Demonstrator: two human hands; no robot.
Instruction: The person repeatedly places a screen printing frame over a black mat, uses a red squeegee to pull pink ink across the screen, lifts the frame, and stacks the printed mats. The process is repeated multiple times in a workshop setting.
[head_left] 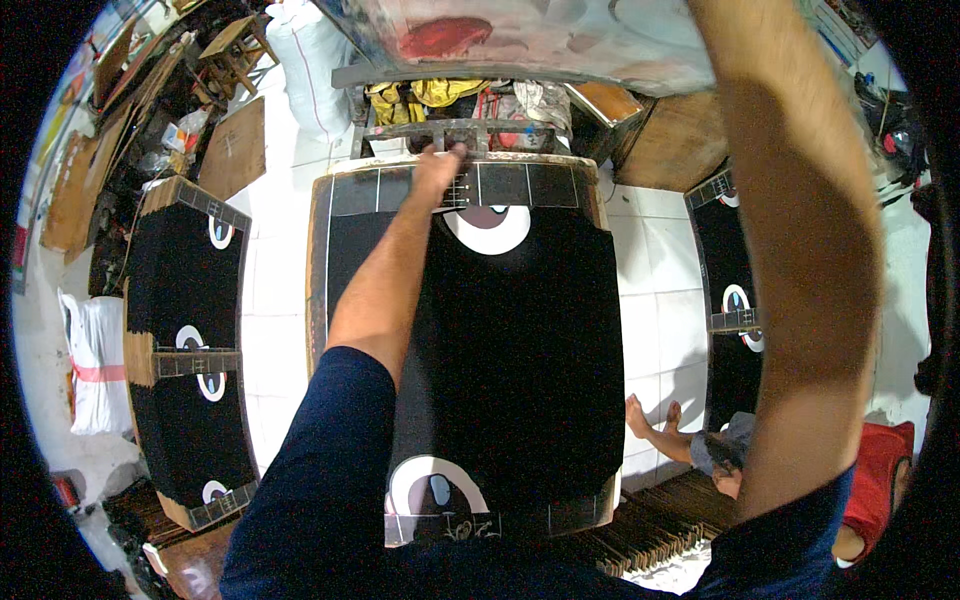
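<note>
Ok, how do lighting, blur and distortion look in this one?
Head view: fisheye curves the left side panel and leaves the corners black; head view: the right forearm looms large, partly shadowed, smeared toward the top edge; head view: the left hand looks slightly soft; head view: white floor tiles are very bright, while the black sheet shows little detail.

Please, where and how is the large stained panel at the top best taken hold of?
Probably grip the panel by the grey bar along its lower edge, coming from the near side: this bar looks long and narrow, and its left end is uncovered.
</note>
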